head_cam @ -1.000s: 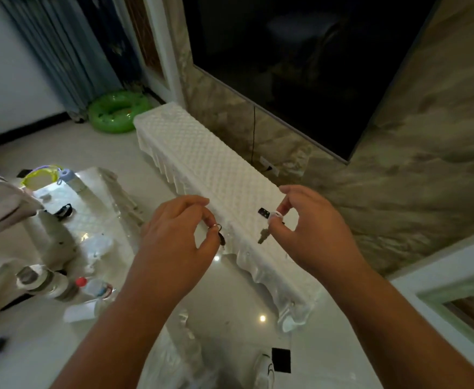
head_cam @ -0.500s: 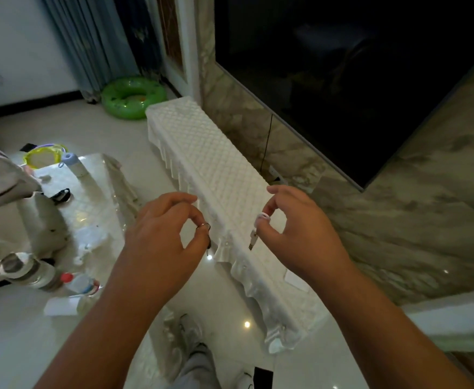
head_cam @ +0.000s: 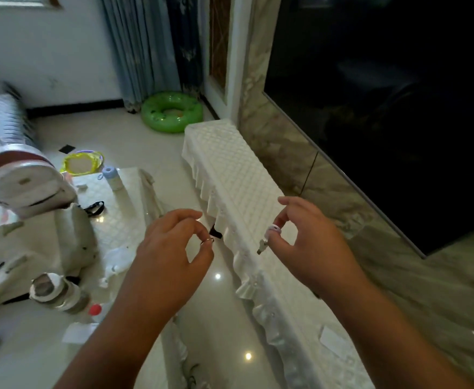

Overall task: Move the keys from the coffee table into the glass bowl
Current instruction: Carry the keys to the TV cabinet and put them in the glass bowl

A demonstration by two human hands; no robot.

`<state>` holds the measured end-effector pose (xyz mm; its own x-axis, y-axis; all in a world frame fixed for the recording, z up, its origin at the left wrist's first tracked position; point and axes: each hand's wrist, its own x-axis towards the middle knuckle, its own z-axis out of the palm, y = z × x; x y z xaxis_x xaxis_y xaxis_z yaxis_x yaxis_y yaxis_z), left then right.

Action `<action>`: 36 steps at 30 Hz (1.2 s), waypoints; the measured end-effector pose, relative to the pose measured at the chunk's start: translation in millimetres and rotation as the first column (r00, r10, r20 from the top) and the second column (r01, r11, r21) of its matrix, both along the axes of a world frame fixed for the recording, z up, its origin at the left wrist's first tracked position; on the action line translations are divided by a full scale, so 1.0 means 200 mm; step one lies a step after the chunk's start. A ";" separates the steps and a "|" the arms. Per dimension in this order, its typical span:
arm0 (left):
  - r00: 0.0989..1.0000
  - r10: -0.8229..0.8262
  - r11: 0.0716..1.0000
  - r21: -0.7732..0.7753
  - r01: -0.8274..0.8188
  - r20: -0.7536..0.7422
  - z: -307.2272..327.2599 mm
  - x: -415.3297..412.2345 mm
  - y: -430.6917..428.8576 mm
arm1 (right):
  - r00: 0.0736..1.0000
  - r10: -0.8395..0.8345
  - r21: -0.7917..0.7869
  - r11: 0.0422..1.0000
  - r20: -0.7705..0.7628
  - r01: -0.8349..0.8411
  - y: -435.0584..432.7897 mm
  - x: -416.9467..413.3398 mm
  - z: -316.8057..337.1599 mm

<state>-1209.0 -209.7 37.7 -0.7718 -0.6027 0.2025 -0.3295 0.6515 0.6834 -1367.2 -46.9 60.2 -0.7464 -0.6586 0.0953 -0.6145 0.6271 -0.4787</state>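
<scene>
Your left hand [head_cam: 171,248] hangs above the floor between the coffee table [head_cam: 123,220] and the long white-covered bench [head_cam: 238,175]. Its thumb and forefinger are curled to pinch a metal key ring [head_cam: 207,241], with a black tag [head_cam: 216,232] beside it. Your right hand [head_cam: 311,242], apart from the left, pinches a small key [head_cam: 262,245] by its pale head, and the other fingers are loosely bent.

1 pale-capped silver key [head_cam: 261,245] hangs tilted, apart from a key ring [head_cam: 207,241] with black fob [head_cam: 215,231].

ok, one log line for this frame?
left hand pinches key ring | right hand pinches key | both held mid-air, apart | glass bowl not in view
</scene>
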 end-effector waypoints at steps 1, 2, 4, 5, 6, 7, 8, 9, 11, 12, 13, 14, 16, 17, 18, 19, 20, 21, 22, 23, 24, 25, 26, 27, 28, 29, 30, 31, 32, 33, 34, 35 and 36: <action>1.000 0.017 1.000 0.006 -0.017 0.011 -0.01 0.01 -0.06 | 1.000 0.013 -0.004 1.000 0.001 -0.013 -0.06 0.00 -0.01; 0.999 0.027 1.000 0.004 -0.027 0.021 -0.01 0.02 -0.12 | 1.000 0.023 -0.009 1.000 0.001 -0.023 -0.13 0.00 -0.01; 0.998 0.041 0.999 -0.005 -0.040 0.040 -0.02 0.03 -0.22 | 0.999 0.046 -0.014 0.999 0.003 -0.046 -0.24 -0.01 -0.02; 0.998 0.049 0.999 -0.008 -0.049 0.045 -0.02 0.03 -0.26 | 0.998 0.057 -0.015 0.998 0.003 -0.057 -0.29 -0.02 -0.03; 0.997 0.060 0.998 -0.008 -0.060 0.048 -0.02 0.04 -0.30 | 0.998 0.069 -0.008 0.998 0.005 -0.069 -0.34 -0.02 -0.04; 0.996 0.073 0.997 -0.004 -0.073 0.045 -0.02 0.06 -0.33 | 0.997 0.082 0.003 0.997 0.012 -0.083 -0.39 -0.02 -0.04; 0.996 0.083 0.997 0.003 -0.083 0.039 -0.02 0.07 -0.37 | 0.995 0.101 0.011 0.995 0.020 -0.101 -0.44 -0.02 -0.05; 0.995 0.092 0.996 0.011 -0.092 0.033 -0.02 0.08 -0.40 | 0.992 0.121 0.015 0.992 0.025 -0.122 -0.49 -0.02 -0.05; 0.993 0.116 0.993 0.020 -0.117 0.035 -0.04 0.09 -0.47 | 0.985 0.168 0.011 0.986 0.029 -0.169 -0.59 -0.04 -0.06; 0.990 0.134 0.991 0.022 -0.135 0.044 -0.05 0.09 -0.50 | 0.981 0.190 0.007 0.982 0.029 -0.190 -0.64 -0.05 -0.06; 0.987 0.152 0.988 0.023 -0.153 0.052 -0.06 0.08 -0.53 | 0.977 0.210 0.001 0.978 0.027 -0.210 -0.68 -0.07 -0.06; 0.984 0.168 0.985 0.022 -0.169 0.055 -0.08 0.07 -0.57 | 0.973 0.228 -0.006 0.974 0.023 -0.228 -0.73 -0.08 -0.06; 0.980 0.189 0.981 0.021 -0.191 0.062 -0.10 0.05 -0.63 | 0.966 0.258 -0.016 0.966 0.018 -0.257 -0.82 -0.13 -0.07; 0.978 0.198 0.979 0.023 -0.200 0.070 -0.11 0.03 -0.65 | 0.963 0.267 -0.019 0.963 0.018 -0.267 -0.86 -0.16 -0.07; 0.974 0.210 0.977 0.021 -0.213 0.078 -0.12 0.00 -0.69 | 0.961 0.276 -0.022 0.961 0.019 -0.276 -0.90 -0.20 -0.08; 0.971 0.223 0.974 0.010 -0.224 0.085 -0.12 -0.03 -0.72 | 0.958 0.285 -0.025 0.958 0.023 -0.285 -0.94 -0.24 -0.09; 0.969 0.231 0.973 -0.007 -0.232 0.087 -0.13 -0.06 -0.75 | 0.955 0.295 -0.026 0.955 0.030 -0.295 -0.98 -0.29 -0.11; 0.968 0.236 0.972 -0.024 -0.235 0.086 -0.13 -0.10 -0.79 | 0.951 0.306 -0.024 0.952 0.042 -0.305 -1.02 -0.34 -0.12; 0.967 0.238 0.971 -0.040 -0.236 0.085 -0.13 -0.15 -0.82 | 0.947 0.318 -0.021 0.948 0.055 -0.317 -1.06 -0.39 -0.13; 0.966 0.242 0.970 -0.048 -0.238 0.090 -0.13 -0.20 -0.85 | 0.943 0.327 -0.017 0.945 0.068 -0.327 -1.09 -0.45 -0.15; 0.962 0.253 0.967 -0.045 -0.249 0.099 -0.12 -0.26 -0.88 | 0.940 0.333 -0.011 0.943 0.078 -0.333 -1.13 -0.52 -0.15; 0.957 0.269 0.963 -0.031 -0.267 0.107 -0.11 -0.33 -0.92 | 0.938 0.336 -0.007 0.942 0.087 -0.336 -1.17 -0.59 -0.15; 0.952 0.285 0.958 -0.015 -0.285 0.110 -0.10 -0.39 -0.95 | 0.937 0.338 -0.007 0.941 0.092 -0.339 -1.21 -0.66 -0.15; 0.948 0.297 0.954 -0.004 -0.298 0.111 -0.09 -0.45 -0.99 | 0.935 0.343 -0.008 0.939 0.093 -0.344 -1.25 -0.73 -0.15; 0.946 0.305 0.952 -0.002 -0.306 0.110 -0.08 -0.51 -1.02 | 0.931 0.354 -0.007 0.935 0.090 -0.354 -1.30 -0.80 -0.14; 0.944 0.310 0.950 -0.004 -0.312 0.111 -0.07 -0.57 -1.06 | 0.927 0.366 -0.007 0.930 0.086 -0.367 -1.34 -0.86 -0.13; 0.941 0.318 0.948 -0.008 -0.320 0.114 -0.06 -0.63 -1.10 | 0.923 0.377 -0.009 0.926 0.082 -0.377 -1.38 -0.93 -0.12; 0.936 0.332 0.943 -0.014 -0.333 0.117 -0.04 -0.69 -1.14 | 0.919 0.386 -0.014 0.922 0.080 -0.386 -1.43 -1.00 -0.11; 0.930 0.350 0.937 -0.022 -0.350 0.114 -0.03 -0.76 -1.18 | 0.916 0.395 -0.019 0.919 0.076 -0.395 -1.47 -1.06 -0.10; 0.924 0.368 0.930 -0.033 -0.367 0.107 -0.02 -0.82 -1.22 | 0.912 0.404 -0.023 0.915 0.074 -0.403 -1.51 -1.13 -0.09; 0.918 0.384 0.923 -0.043 -0.382 0.097 -0.01 -0.87 -1.25 | 0.907 0.414 -0.029 0.910 0.074 -0.413 -1.55 -1.19 -0.08; 0.914 0.395 0.918 -0.053 -0.392 0.088 -0.01 -0.93 -1.27 | 0.902 0.426 -0.037 0.905 0.074 -0.424 -1.59 -1.24 -0.08; 0.912 0.401 0.916 -0.060 -0.397 0.083 0.00 -0.98 -1.30 | 0.896 0.438 -0.046 0.899 0.073 -0.436 -1.63 -1.30 -0.08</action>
